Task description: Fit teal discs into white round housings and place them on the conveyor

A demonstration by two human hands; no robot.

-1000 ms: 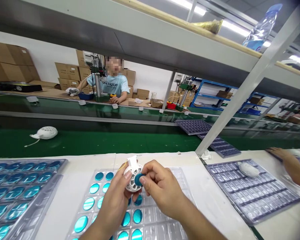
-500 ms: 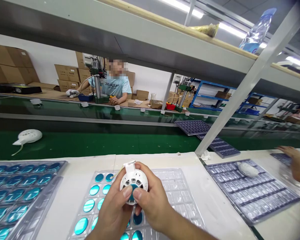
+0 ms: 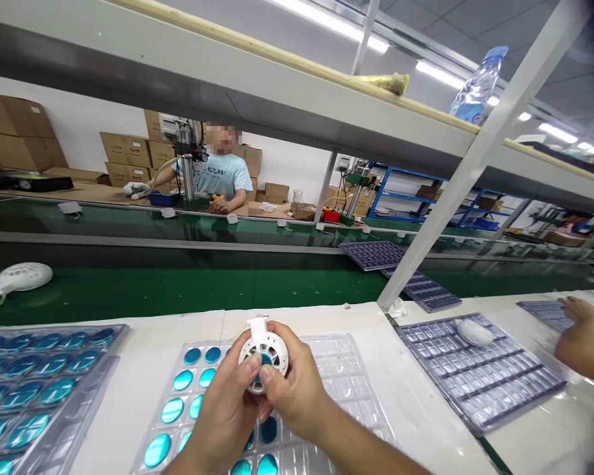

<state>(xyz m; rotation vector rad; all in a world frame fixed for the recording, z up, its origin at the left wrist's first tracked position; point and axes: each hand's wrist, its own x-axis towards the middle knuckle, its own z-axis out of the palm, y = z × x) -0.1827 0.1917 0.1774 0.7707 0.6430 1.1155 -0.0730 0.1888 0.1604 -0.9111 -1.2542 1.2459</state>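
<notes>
Both of my hands grip a round white housing [image 3: 277, 353] with dark vent slots and a short tab at its top. My left hand [image 3: 222, 402] wraps its left side, thumb on the blue disc [image 3: 266, 358] at the housing's centre. My right hand [image 3: 299, 389] holds the right side, its thumb pressing beside the other thumb. Beneath the hands lies a clear plastic tray [image 3: 351, 369], with shiny blue discs in its left pockets. More blue discs [image 3: 57, 390] fill another tray at the left.
A green conveyor [image 3: 178, 287] runs behind the table, carrying a white housing [image 3: 24, 277] at left. Another housing [image 3: 475, 332] rests on a tray at right. A slanted post [image 3: 440, 211] rises there. A co-worker's hand [image 3: 587, 336] is at far right; another person sits across.
The white housing on the conveyor has shifted left. The view has moved slightly. My hands still hold their housing, with the thumbs slightly shifted on the disc.
</notes>
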